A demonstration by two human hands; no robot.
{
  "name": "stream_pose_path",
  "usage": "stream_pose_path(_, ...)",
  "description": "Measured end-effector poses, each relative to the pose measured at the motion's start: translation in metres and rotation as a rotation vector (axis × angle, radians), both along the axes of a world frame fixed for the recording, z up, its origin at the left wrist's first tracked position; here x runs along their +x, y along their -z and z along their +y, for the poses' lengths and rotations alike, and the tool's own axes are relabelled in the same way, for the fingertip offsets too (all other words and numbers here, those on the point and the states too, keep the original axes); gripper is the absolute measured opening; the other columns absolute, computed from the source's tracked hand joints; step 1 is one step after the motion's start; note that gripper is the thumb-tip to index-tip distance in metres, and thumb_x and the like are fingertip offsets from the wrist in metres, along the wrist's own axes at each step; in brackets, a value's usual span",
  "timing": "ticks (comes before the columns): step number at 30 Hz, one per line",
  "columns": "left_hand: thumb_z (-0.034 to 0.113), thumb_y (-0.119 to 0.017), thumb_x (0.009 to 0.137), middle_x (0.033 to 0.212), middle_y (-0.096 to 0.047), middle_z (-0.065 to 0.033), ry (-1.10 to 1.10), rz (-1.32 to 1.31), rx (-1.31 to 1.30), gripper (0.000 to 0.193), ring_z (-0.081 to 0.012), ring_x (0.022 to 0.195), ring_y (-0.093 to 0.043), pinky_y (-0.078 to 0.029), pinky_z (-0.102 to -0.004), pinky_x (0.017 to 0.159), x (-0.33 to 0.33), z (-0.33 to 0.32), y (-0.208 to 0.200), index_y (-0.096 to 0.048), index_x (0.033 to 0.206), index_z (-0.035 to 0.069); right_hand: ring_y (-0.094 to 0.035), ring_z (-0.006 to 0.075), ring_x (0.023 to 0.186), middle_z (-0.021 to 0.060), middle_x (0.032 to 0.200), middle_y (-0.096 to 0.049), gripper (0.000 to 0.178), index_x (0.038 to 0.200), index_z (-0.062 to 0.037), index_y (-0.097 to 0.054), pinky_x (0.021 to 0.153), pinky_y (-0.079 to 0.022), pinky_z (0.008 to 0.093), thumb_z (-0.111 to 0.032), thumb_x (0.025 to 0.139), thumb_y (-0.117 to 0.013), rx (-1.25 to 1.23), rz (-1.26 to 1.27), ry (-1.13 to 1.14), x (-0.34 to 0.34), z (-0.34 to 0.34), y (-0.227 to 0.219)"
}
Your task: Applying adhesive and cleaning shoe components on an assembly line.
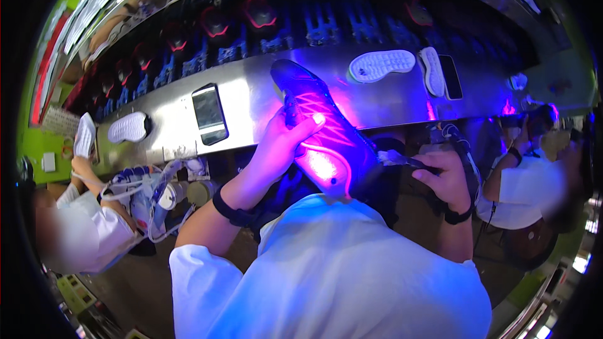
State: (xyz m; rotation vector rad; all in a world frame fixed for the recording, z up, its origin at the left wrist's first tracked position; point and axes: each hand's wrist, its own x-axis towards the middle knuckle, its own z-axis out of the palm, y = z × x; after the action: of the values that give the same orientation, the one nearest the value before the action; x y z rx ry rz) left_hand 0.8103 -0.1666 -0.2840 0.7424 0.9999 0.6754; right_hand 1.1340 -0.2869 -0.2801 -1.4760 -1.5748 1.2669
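Note:
A dark shoe upper with pinkish zigzag lacing lies tilted in front of me, its toe pointing away over the metal bench. Violet light falls on it, brightest near the heel. My left hand is closed round its left side, the thumb lying across the lacing. In my right hand is a brush with a dark handle, gripped by the fingers. Its pale bristles are at the shoe's right side near the heel; whether they touch it I cannot tell.
On the metal bench lie white soles, a phone and another dark phone. Beyond stands a dark rack with several red-edged shoes. Co-workers sit left and right; the left one holds a sole.

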Motion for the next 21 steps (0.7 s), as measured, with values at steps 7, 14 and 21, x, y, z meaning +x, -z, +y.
stream_pose_path(7, 0.039, -0.059, 0.099, 0.103, -0.071, -0.0093, -0.023, -0.131, -0.343, 0.042, -0.0207, 0.092, -0.071, -0.057, -0.0344, 0.085, 0.0, -0.003, -0.003, -0.06, 0.119, 0.002, -0.055, 0.0162, 0.06, 0.0068, 0.069, -0.061, 0.029, 0.104, -0.0016, -0.075, 0.058, -0.04, 0.0309, -0.013, 0.079, -0.082, 0.102, -0.105, 0.113, -0.007, 0.007, -0.007)
stream_pose_path(14, 0.043, -0.05, 0.102, 0.112, -0.069, -0.0182, -0.052, -0.332, -0.528, 0.051, -0.0309, 0.089, -0.072, -0.062, -0.037, 0.075, 0.004, -0.008, -0.003, -0.054, 0.129, 0.0, -0.055, 0.0169, 0.058, 0.0078, 0.067, -0.06, 0.031, 0.106, -0.0038, -0.075, 0.056, -0.041, 0.0299, -0.012, 0.076, -0.082, 0.23, -0.16, 0.051, 0.002, 0.044, -0.039)
stream_pose_path(21, 0.051, -0.05, 0.1, 0.114, -0.067, -0.0158, 0.004, -0.647, -0.881, 0.054, -0.0263, 0.091, -0.071, -0.063, -0.0341, 0.071, 0.002, -0.013, 0.022, -0.053, 0.132, 0.008, -0.056, 0.0183, 0.058, 0.0085, 0.069, -0.062, 0.034, 0.108, -0.0053, -0.075, 0.056, -0.042, 0.0296, -0.01, 0.075, -0.083, 0.287, -0.164, 0.032, 0.006, 0.072, -0.043)
